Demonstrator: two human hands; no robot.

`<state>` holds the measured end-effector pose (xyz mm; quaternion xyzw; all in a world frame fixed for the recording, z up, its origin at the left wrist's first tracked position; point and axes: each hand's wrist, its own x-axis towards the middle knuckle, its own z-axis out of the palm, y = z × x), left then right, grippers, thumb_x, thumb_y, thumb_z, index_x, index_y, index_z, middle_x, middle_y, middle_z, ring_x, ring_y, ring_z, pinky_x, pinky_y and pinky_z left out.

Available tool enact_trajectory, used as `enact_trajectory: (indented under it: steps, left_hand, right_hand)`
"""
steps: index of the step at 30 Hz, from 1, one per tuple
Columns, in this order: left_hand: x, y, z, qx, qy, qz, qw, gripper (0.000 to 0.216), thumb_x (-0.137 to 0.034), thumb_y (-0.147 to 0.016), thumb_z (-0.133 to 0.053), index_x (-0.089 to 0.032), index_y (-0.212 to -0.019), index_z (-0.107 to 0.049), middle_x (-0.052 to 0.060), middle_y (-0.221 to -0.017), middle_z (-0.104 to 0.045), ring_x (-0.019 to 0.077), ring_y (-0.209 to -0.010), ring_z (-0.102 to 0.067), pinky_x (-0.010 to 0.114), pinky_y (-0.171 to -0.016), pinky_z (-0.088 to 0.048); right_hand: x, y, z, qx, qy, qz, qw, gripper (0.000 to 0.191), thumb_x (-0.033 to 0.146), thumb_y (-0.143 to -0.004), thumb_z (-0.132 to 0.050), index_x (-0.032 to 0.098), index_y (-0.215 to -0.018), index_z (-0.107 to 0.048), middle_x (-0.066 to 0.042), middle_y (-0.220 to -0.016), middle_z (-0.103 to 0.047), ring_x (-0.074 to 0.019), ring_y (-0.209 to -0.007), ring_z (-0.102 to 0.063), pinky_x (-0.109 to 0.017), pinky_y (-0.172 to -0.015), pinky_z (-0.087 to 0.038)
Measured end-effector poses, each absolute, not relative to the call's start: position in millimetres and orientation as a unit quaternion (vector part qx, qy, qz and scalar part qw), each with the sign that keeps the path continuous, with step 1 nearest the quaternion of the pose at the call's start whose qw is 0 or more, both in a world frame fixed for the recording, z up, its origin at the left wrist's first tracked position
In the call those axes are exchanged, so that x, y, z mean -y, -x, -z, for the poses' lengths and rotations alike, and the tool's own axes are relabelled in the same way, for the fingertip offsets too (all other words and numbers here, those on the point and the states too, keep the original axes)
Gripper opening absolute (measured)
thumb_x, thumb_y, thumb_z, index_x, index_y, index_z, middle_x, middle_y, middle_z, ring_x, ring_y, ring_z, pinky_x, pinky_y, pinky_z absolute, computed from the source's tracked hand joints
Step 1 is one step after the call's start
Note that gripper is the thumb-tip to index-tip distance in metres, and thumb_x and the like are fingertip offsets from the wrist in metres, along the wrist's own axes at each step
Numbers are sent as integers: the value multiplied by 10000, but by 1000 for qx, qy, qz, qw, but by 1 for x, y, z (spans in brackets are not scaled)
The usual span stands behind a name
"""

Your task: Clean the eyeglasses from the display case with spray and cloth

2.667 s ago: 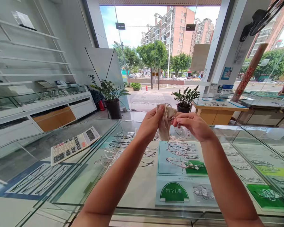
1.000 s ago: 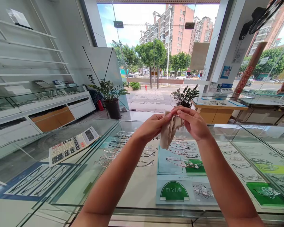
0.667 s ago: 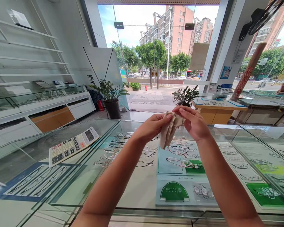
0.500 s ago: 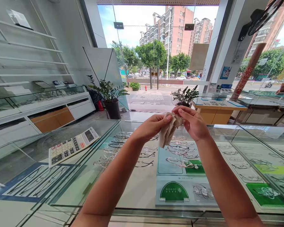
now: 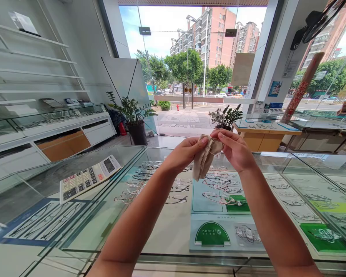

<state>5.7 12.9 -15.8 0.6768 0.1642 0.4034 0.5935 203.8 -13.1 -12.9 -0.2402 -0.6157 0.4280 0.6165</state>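
Note:
Above the glass counter both hands are raised close together. My left hand [image 5: 187, 152] pinches a beige cleaning cloth [image 5: 201, 163] with zigzag edges, and its lower part hangs down. Right beside it, my right hand [image 5: 233, 148] has its thumb and fingers closed on a pair of thin wire-rimmed eyeglasses [image 5: 218, 154]. The cloth is folded against the glasses, so most of the frame and lenses is hidden by cloth and fingers. Under the hands, inside the counter, lie rows of eyeglasses [image 5: 216, 198].
The glass display counter [image 5: 167, 256] spans the front. A calculator [image 5: 89, 179] lies on its top at left, near a blue-bordered tray [image 5: 5, 242] of eyeglasses. Potted plants [image 5: 137, 132] stand beyond, by the glass doors. A wooden cabinet [image 5: 259, 140] is at back right.
The cloth has shifted slightly and its folds have opened a little between my hands. Both hands stay in nearly the same place, still gripping.

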Motion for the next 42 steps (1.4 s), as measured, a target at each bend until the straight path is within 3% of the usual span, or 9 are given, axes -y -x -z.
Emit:
enact_trajectory:
  steps: [3,8,17,28,37,42]
  left_hand:
    - [-10,-10,17,-167,-671,-399,602,498,-631,-911,-789,-134,-892,-771,61,-772,-721,115,-636,-579,251,-590,-417]
    - [-7,-18,21,-181,-642,-434,606,531,-655,-886,-799,-124,-886,-769,64,-790,-724,121,-676,-593,259,-647,-444]
    - [-1,-22,19,-194,-652,-455,575,486,-632,-851,-838,-158,-812,-736,34,-724,-673,129,-665,-580,281,-642,-440]
    - [1,-24,21,-188,-633,-444,606,388,-406,-747,-959,-146,-963,-769,30,-799,-698,117,-690,-591,256,-631,-419]
    - [4,-25,19,-214,-667,-451,553,426,-534,-804,-904,-145,-920,-774,5,-733,-612,94,-641,-461,257,-589,-304]
    - [2,-22,18,-219,-692,-433,534,446,-501,-788,-922,-154,-1027,-776,16,-791,-648,105,-677,-493,256,-611,-345]
  right_hand:
    - [14,-201,13,611,234,-440,615,165,475,-892,-832,327,-960,-860,-23,-1034,-768,-201,-891,-648,-337,-734,-528]
    - [13,-198,15,612,223,-440,618,202,503,-872,-859,329,-974,-871,-21,-1081,-780,-210,-969,-687,-339,-808,-563]
    - [10,-195,19,638,238,-405,610,237,555,-882,-840,374,-1025,-894,-36,-1087,-762,-222,-983,-663,-347,-755,-553]
    - [17,-188,16,591,217,-455,630,168,477,-897,-834,343,-981,-891,-25,-993,-825,-204,-909,-681,-367,-818,-560]
    - [19,-188,12,561,221,-450,659,171,483,-834,-877,333,-915,-875,-23,-1019,-830,-210,-913,-685,-369,-822,-571]
    - [16,-190,15,559,224,-451,659,175,487,-857,-859,332,-936,-873,-30,-1028,-826,-209,-897,-676,-346,-736,-556]
